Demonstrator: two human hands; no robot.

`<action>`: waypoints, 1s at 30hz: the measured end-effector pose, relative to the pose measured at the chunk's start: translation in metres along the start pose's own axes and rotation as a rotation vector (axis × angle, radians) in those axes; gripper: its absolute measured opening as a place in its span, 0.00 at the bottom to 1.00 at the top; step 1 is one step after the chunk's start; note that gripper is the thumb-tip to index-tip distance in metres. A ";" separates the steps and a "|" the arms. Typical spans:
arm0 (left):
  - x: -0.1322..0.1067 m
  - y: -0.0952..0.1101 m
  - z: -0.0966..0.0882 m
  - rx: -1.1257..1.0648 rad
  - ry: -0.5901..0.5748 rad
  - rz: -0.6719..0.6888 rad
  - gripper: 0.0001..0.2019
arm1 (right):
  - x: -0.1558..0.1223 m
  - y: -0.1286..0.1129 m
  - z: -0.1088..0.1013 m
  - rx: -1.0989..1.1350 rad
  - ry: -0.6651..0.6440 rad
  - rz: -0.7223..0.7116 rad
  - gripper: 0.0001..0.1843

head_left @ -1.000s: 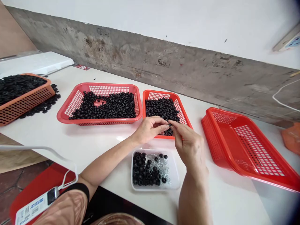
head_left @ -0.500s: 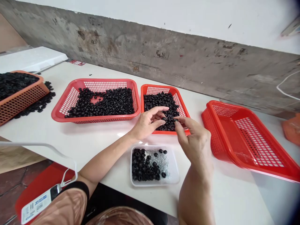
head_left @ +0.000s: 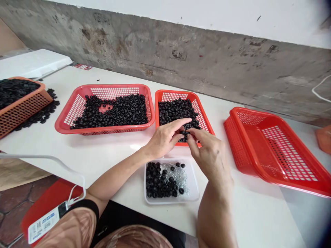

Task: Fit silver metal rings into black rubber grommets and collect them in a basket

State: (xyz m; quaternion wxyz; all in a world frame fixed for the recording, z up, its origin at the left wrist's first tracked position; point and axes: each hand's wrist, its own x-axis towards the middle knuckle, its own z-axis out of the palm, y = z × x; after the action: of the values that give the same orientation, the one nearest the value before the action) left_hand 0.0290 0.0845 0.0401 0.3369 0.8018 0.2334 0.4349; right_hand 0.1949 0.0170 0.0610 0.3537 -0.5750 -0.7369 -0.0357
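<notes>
My left hand is closed in a pinch on a small round black piece with a hole, like a bead. My right hand pinches another small black piece, mostly hidden by the fingers, against or right beside the first. Both hands are over the front edge of a red basket full of black ring-like pieces. Nearer to me is a translucent plastic box, with round black pieces on its left and tiny clear beads on its right.
A wider red basket of black pieces stands on the left. Beyond it are an orange basket heaped with black pieces and a loose pile. Red baskets, seemingly stacked, stand on the right. A white cable crosses the lower left.
My hands have come together, with the right moving left, so the two black pieces now meet or nearly meet. The view has shifted slightly.
</notes>
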 end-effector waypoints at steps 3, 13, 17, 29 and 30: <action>-0.001 -0.002 0.001 0.055 0.012 0.063 0.24 | 0.000 -0.001 0.002 -0.012 -0.005 -0.011 0.11; -0.003 0.002 0.004 -0.049 0.056 -0.089 0.22 | 0.002 -0.001 0.008 0.062 0.033 -0.002 0.11; -0.002 0.001 0.006 -0.268 0.085 -0.252 0.18 | 0.002 -0.002 0.008 0.092 0.067 0.010 0.12; 0.005 -0.006 0.011 -0.657 0.244 -0.462 0.15 | 0.003 -0.002 0.024 -0.143 0.088 -0.055 0.16; 0.005 -0.007 0.012 -0.696 0.242 -0.477 0.15 | 0.003 -0.002 0.025 -0.165 0.108 -0.060 0.16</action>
State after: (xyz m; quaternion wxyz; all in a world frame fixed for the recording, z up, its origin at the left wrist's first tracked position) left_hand 0.0412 0.0880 0.0331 0.6480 0.5076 0.2893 0.4885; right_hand 0.1810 0.0309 0.0443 0.3432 -0.5771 -0.7282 -0.1375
